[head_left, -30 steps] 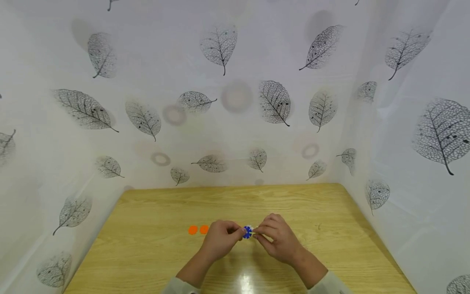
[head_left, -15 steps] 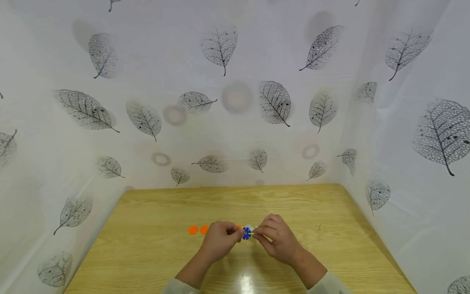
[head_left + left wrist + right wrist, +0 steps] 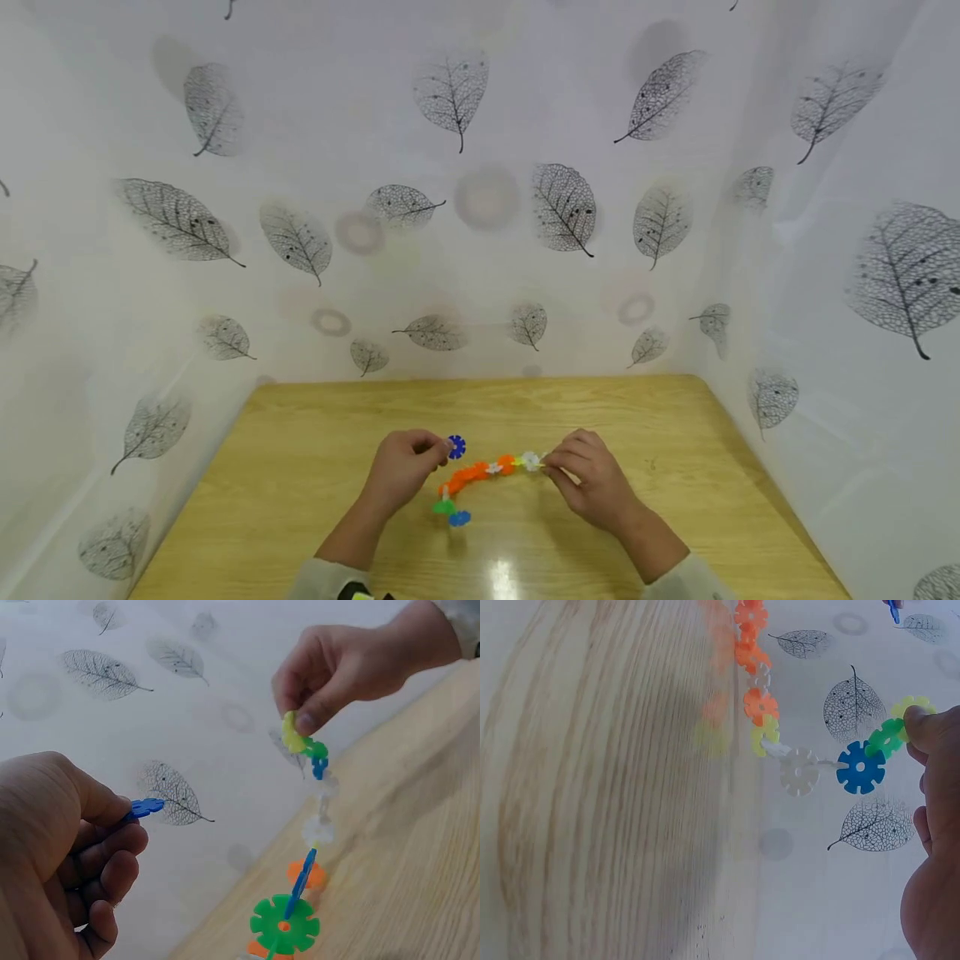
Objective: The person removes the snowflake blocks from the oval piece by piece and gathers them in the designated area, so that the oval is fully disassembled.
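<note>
Over the wooden table (image 3: 600, 408) curves a multicoloured notched-disc chain (image 3: 480, 472).

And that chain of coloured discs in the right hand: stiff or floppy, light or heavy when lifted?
The chain probably flexes: it curves along its length in the head view. It's likely light: the right hand pinches it by a yellow disc. It might come apart if tugged, seemingly joined only at notched rims.

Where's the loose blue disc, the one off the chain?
In the head view, the loose blue disc is pinched in the left hand, slightly left of centre, higher in the picture than the orange discs of the chain.
</note>
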A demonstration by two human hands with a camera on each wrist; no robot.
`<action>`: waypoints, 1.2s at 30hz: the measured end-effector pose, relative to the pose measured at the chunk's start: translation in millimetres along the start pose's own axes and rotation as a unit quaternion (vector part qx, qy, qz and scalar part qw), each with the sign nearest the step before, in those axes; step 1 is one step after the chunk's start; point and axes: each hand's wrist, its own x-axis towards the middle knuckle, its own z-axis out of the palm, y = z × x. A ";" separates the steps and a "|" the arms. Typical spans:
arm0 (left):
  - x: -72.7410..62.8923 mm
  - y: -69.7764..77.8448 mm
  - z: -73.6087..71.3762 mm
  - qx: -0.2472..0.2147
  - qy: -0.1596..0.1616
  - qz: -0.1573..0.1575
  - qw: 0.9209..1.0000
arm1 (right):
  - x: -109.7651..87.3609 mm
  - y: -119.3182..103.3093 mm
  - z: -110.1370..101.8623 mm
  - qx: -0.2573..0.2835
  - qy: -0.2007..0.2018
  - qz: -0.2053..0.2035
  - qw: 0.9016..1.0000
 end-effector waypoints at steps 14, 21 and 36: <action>-2.1 -31.5 -14.0 0.003 0.052 -0.053 0.997 | 2.9 -2.6 1.6 -0.002 -0.008 0.000 1.000; -5.3 -46.6 -25.0 0.010 0.076 -0.075 0.994 | 3.9 -3.8 1.6 0.001 -0.013 0.004 1.000; -7.3 -74.4 -48.0 0.024 0.122 -0.099 0.987 | 5.8 -5.5 1.8 0.000 -0.008 0.000 1.000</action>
